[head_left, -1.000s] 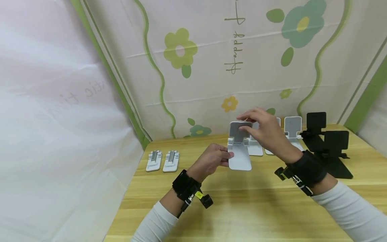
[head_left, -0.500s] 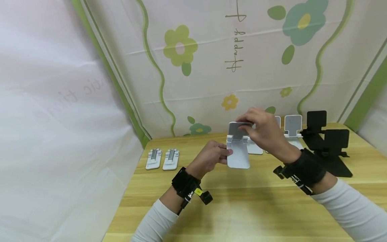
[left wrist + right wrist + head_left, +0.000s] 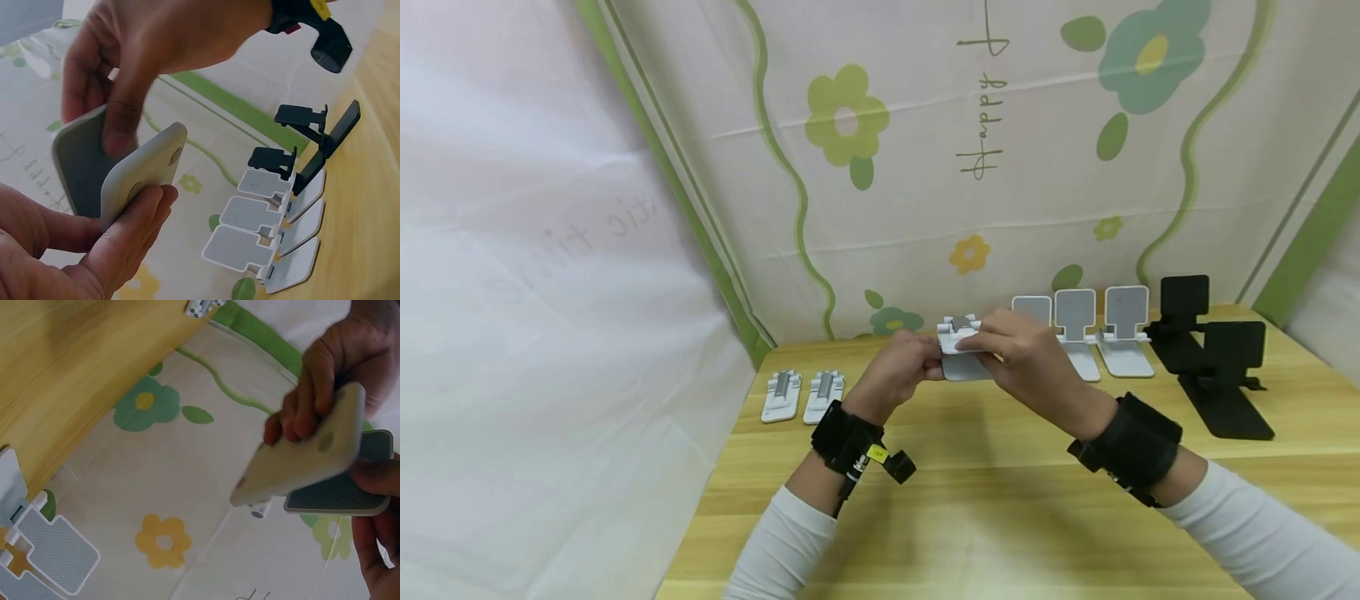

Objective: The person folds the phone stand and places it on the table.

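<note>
Both hands hold a white folding phone stand (image 3: 964, 367) above the table. My left hand (image 3: 897, 367) grips the stand's left side; in the left wrist view its fingers lie along the white base plate (image 3: 147, 172). From the right, my right hand (image 3: 1026, 350) pinches the stand, its thumb on the grey-padded panel (image 3: 84, 165) in the left wrist view. Base and panel sit at a narrow angle to each other. The right wrist view shows the base's underside (image 3: 306, 462) with round pads. Fingers partly cover the hinge.
Two folded white stands (image 3: 824, 397) lie at the table's left. Several opened stands line the back right, white ones (image 3: 1126, 321) beside black ones (image 3: 1234, 350). A printed fabric wall (image 3: 917, 200) rises behind the wooden table (image 3: 1000, 517).
The held stand has been turned, bringing its hinge side to the top and its panel toward the base. My right hand has moved left and down; my left hand has shifted slightly left.
</note>
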Tool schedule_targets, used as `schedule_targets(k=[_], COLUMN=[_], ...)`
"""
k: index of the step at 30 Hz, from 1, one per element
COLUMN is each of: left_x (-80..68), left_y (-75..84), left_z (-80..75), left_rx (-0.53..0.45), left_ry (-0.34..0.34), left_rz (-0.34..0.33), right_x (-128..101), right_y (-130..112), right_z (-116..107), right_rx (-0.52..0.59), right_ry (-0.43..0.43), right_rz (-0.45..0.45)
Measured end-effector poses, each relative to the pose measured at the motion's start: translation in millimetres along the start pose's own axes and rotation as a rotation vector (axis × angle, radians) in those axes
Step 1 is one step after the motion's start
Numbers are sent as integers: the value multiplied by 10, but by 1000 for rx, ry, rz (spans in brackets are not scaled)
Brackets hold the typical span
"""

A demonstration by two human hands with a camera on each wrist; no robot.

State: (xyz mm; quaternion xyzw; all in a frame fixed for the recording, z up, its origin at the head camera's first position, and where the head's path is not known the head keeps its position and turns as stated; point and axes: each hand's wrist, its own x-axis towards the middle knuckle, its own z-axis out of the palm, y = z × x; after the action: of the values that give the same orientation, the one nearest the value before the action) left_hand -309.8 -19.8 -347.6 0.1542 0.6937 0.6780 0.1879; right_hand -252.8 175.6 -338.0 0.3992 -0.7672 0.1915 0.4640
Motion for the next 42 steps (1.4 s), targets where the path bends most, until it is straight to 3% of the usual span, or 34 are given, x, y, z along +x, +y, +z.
schedule_targets(k=[14,19,22,25,27,29,32,34,37,42], left_x=[-29,-40,-48,-59,-72,-87,-105,-114,-117,-110], left_y=[111,127,132,133,138,140,135,127,107,90], left_z=[-63,-73,-77,-71,-60,-44,-19,-4,14,37], left_rx=[-20,-19,-30,-45,-52,-56,-45,-40,-27,-40], left_ry=[43,51,53,42,31,20,0,-13,-32,-38], left_rz=[-23,-30,-32,-24,-19,-8,7,7,2,-7], right_x=[-62,-52,-43,-15,16,46,85,98,97,70], right_y=[-40,-45,-40,-24,-2,31,93,136,188,252], right_z=[96,71,42,5,-28,-67,-123,-144,-152,-145], right_rx=[-95,-34,28,46,74,147,376,534,739,924], right_ry=[-25,-43,-38,-31,-67,-158,-344,-446,-508,-509], right_rz=[-71,-42,19,160,336,559,901,1066,1202,1267])
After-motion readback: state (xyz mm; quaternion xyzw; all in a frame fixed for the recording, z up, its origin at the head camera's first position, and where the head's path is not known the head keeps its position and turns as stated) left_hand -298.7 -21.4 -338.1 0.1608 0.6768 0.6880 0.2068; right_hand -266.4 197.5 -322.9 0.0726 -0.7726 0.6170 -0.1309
